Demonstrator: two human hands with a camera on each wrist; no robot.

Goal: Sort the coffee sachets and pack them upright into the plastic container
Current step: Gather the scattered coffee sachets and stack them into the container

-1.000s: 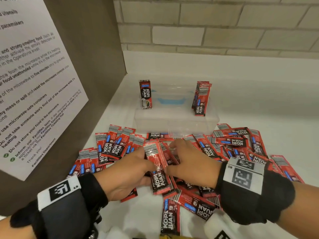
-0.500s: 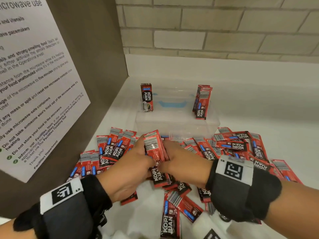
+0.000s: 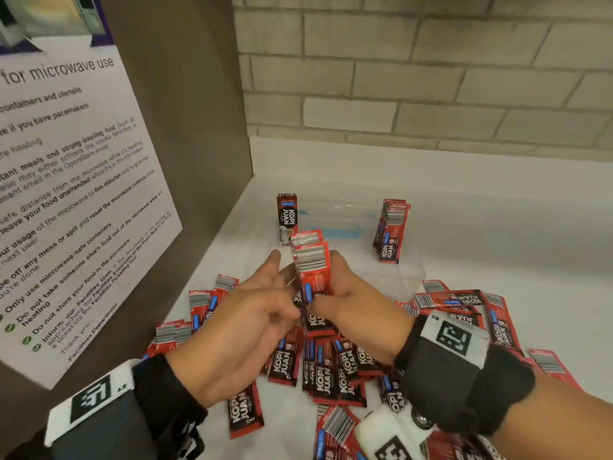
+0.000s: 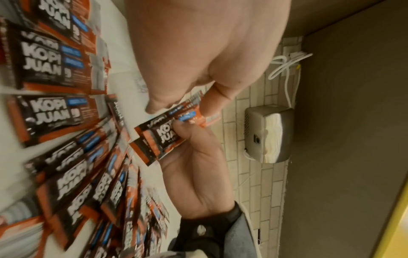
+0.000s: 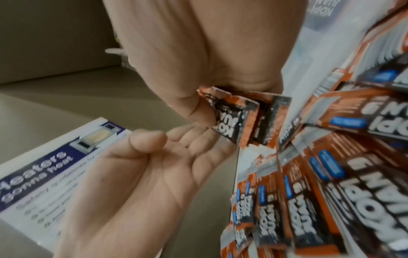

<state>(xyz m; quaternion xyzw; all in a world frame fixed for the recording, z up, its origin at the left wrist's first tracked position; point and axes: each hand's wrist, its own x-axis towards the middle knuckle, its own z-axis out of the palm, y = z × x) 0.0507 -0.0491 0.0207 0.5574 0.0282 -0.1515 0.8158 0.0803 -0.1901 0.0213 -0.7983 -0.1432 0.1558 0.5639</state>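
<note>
My right hand (image 3: 331,283) grips a small bundle of red-and-black coffee sachets (image 3: 311,270) upright above the pile, thumb across the front. In the right wrist view the bundle (image 5: 238,113) sits under that thumb. My left hand (image 3: 282,287) is beside it with the palm showing and straight fingers touching the bundle. Many loose sachets (image 3: 331,363) lie on the white counter below. The clear plastic container (image 3: 408,277) stands behind the pile, with one sachet (image 3: 287,217) upright at its left end and a stack (image 3: 391,230) upright at its right end.
A brown side panel with a microwave notice (image 3: 66,194) closes off the left. A brick wall (image 3: 431,78) runs behind the counter (image 3: 530,260). The left wrist view shows a metal box (image 4: 267,134) on the tiled wall.
Both hands have risen off the pile with the sachet bundle. The bundle now stands more upright in my right hand, and my left hand has opened beside it.
</note>
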